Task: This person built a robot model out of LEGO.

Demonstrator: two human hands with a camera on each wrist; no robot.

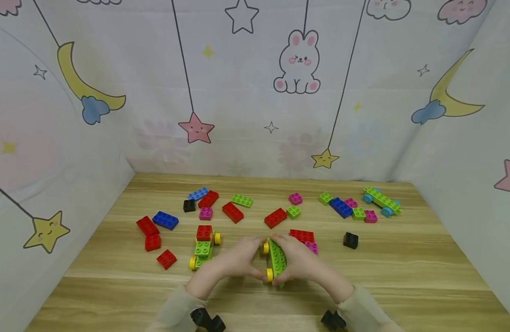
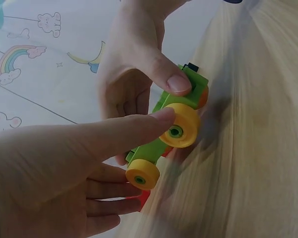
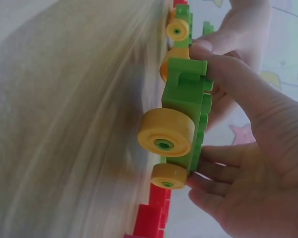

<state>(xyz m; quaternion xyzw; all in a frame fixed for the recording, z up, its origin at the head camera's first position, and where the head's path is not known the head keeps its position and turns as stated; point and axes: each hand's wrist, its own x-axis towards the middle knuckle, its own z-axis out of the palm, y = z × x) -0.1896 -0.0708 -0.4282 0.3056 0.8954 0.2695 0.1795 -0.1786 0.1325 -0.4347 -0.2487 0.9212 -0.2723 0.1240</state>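
Just right of the red-topped car (image 1: 203, 249), the green car (image 1: 278, 259) sits between two half-curled hands: the left hand (image 1: 243, 257) holds it by its left-side yellow wheels (image 1: 269, 275), the right hand (image 1: 299, 259) along the opposite side, thumbs at the near end; it should be light, stiff, slightly slick plastic, steadier gripped by its body, since wheels may spin

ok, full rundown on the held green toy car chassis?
The green toy car chassis looks plastic: studded top, no bricks visible on it, yellow wheels with green hubs. Roughly upright, it runs lengthwise away from the person, held between the left grip and right grip; both thumbs touch it. Whether its wheels meet the wood-look table is unclear.
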